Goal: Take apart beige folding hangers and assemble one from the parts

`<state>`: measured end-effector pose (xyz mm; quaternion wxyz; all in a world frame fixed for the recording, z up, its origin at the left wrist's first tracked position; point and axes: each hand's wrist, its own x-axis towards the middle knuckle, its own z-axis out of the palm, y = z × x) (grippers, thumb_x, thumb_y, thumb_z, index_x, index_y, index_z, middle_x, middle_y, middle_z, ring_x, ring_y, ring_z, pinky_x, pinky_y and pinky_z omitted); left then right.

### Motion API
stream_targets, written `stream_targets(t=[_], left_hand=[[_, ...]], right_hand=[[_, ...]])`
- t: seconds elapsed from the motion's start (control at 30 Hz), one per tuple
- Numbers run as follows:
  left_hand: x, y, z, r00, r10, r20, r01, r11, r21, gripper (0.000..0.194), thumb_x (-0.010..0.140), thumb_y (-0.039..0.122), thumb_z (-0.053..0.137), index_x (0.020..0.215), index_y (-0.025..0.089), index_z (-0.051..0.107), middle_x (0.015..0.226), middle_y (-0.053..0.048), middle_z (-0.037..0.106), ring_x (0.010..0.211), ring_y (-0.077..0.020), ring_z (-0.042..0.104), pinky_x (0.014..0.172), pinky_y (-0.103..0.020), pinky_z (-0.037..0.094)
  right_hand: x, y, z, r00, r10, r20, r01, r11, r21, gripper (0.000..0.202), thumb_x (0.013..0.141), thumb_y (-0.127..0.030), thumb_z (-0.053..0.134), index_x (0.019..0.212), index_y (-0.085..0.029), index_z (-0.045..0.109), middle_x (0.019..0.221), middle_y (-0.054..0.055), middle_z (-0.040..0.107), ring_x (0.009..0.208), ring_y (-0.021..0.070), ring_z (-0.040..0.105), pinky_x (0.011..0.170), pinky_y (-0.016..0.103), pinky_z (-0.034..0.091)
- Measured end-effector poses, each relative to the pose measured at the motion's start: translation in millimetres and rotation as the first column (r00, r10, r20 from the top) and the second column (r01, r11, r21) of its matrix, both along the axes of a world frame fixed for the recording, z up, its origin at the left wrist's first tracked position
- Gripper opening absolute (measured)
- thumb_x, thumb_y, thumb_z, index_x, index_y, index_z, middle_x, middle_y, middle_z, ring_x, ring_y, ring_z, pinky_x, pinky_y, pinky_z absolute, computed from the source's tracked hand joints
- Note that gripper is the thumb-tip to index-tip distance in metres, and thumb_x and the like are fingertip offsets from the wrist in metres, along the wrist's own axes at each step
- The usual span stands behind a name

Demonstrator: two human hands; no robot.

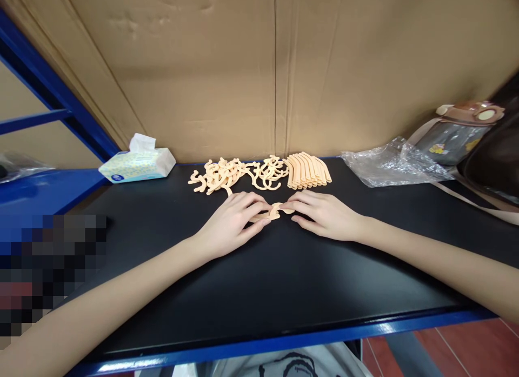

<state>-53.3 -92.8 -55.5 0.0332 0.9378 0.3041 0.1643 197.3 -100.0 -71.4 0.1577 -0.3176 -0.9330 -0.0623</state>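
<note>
Tan curved parts [274, 211] sit mid-table between the hands — can't tell if one part or two meshed. Left hand [233, 223] pinches the left side, thumb near, fingers far. Right hand [324, 216] touches the right end; can't tell if it's gripping. Probably light, fairly stiff, matte plastic, low slip; thin curved sections could snap, so best held close to the joint. Farther out: jumbled hooked parts [223, 174] left, slim C-shaped arcs [268, 174] middle, ribbed-looking row of bent tubes [307, 171] right — all on smooth black table [263, 290].
</note>
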Motion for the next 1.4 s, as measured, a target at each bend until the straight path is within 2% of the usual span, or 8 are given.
stream_targets(t=[0.3, 0.4, 0.53, 0.67, 0.8, 1.0, 1.17, 1.4], left_hand=[[-0.5, -0.9, -1.5, 0.999, 0.014, 0.032, -0.013, 0.999, -0.044, 0.031, 0.095, 0.036, 0.037, 0.114, 0.021, 0.056, 0.112, -0.005, 0.057, 0.100, -0.0191, 0.050, 0.089, -0.036, 0.040], [-0.4, -0.2, -2.8, 1.000, 0.015, 0.024, -0.014, 0.999, -0.049, 0.028, 0.094, 0.033, 0.039, 0.114, 0.021, 0.056, 0.112, -0.005, 0.057, 0.101, -0.0193, 0.051, 0.089, -0.035, 0.041], [-1.1, 1.5, -3.9, 1.000, 0.000, 0.019, 0.002, 0.997, -0.081, 0.027, 0.094, 0.031, 0.040, 0.116, 0.021, 0.053, 0.112, -0.004, 0.057, 0.101, -0.0184, 0.052, 0.089, -0.033, 0.042], [-2.4, 1.9, -3.0, 1.000, -0.015, -0.005, 0.015, 0.997, -0.082, 0.029, 0.094, 0.030, 0.040, 0.119, 0.020, 0.051, 0.113, -0.004, 0.056, 0.102, -0.0179, 0.051, 0.090, -0.032, 0.042], [-2.7, 1.4, -2.7, 1.000, -0.023, -0.016, 0.022, 0.997, -0.070, 0.030, 0.094, 0.030, 0.039, 0.120, 0.020, 0.051, 0.114, -0.004, 0.055, 0.103, -0.0180, 0.051, 0.092, -0.032, 0.042], [-1.6, 1.1, -4.0, 0.999, -0.014, -0.042, 0.012, 0.998, -0.056, 0.032, 0.094, 0.032, 0.039, 0.122, 0.021, 0.052, 0.116, -0.006, 0.053, 0.103, -0.0201, 0.051, 0.092, -0.036, 0.043], [-2.6, 1.4, -3.7, 0.998, -0.028, -0.048, 0.027, 0.999, -0.038, 0.033, 0.094, 0.032, 0.040, 0.124, 0.023, 0.051, 0.116, -0.006, 0.053, 0.102, -0.0200, 0.051, 0.092, -0.035, 0.043], [-2.5, 0.2, -0.8, 0.997, -0.025, -0.072, 0.021, 0.999, -0.049, 0.037, 0.095, 0.035, 0.038, 0.128, 0.021, 0.045, 0.118, -0.007, 0.053, 0.107, -0.0208, 0.050, 0.094, -0.036, 0.041]], right_hand=[[-0.5, 0.4, 0.1, 0.971, -0.134, -0.198, 0.148, 0.987, 0.060, 0.025, 0.093, -0.029, 0.041, 0.109, -0.019, 0.058, 0.106, 0.006, 0.062, 0.099, 0.0180, 0.057, 0.084, 0.032, 0.048], [0.0, 4.3, 2.2, 0.970, -0.167, -0.176, 0.188, 0.976, 0.108, 0.025, 0.092, -0.029, 0.043, 0.104, -0.018, 0.062, 0.101, 0.007, 0.063, 0.095, 0.0195, 0.058, 0.082, 0.034, 0.047], [-4.4, 14.5, 13.5, 0.976, -0.199, -0.088, 0.212, 0.963, 0.168, 0.026, 0.091, -0.029, 0.046, 0.096, -0.016, 0.067, 0.093, 0.007, 0.062, 0.089, 0.0196, 0.056, 0.077, 0.032, 0.044], [-16.2, 31.8, 24.3, 0.982, -0.189, 0.008, 0.183, 0.960, 0.211, 0.023, 0.089, -0.028, 0.050, 0.090, -0.015, 0.070, 0.086, 0.006, 0.062, 0.083, 0.0188, 0.056, 0.071, 0.030, 0.040], [-30.8, 49.1, 23.9, 0.959, -0.206, 0.196, 0.141, 0.944, 0.300, 0.023, 0.088, -0.027, 0.052, 0.085, -0.013, 0.070, 0.087, 0.009, 0.062, 0.086, 0.0224, 0.054, 0.073, 0.033, 0.036], [-42.2, 66.1, 22.9, 0.932, -0.106, 0.347, -0.001, 0.955, 0.296, 0.021, 0.087, -0.011, 0.047, 0.078, -0.010, 0.066, 0.083, 0.010, 0.062, 0.085, 0.0210, 0.053, 0.072, 0.032, 0.033], [-42.5, 75.9, 30.0, 0.918, -0.058, 0.391, -0.048, 0.965, 0.256, 0.020, 0.086, -0.010, 0.046, 0.078, -0.010, 0.064, 0.082, 0.008, 0.062, 0.075, 0.0163, 0.053, 0.063, 0.029, 0.032], [-40.4, 74.7, 37.2, 0.934, -0.058, 0.352, -0.056, 0.951, 0.305, 0.023, 0.088, -0.014, 0.039, 0.085, -0.010, 0.062, 0.087, 0.010, 0.061, 0.078, 0.0180, 0.052, 0.061, 0.030, 0.032]])
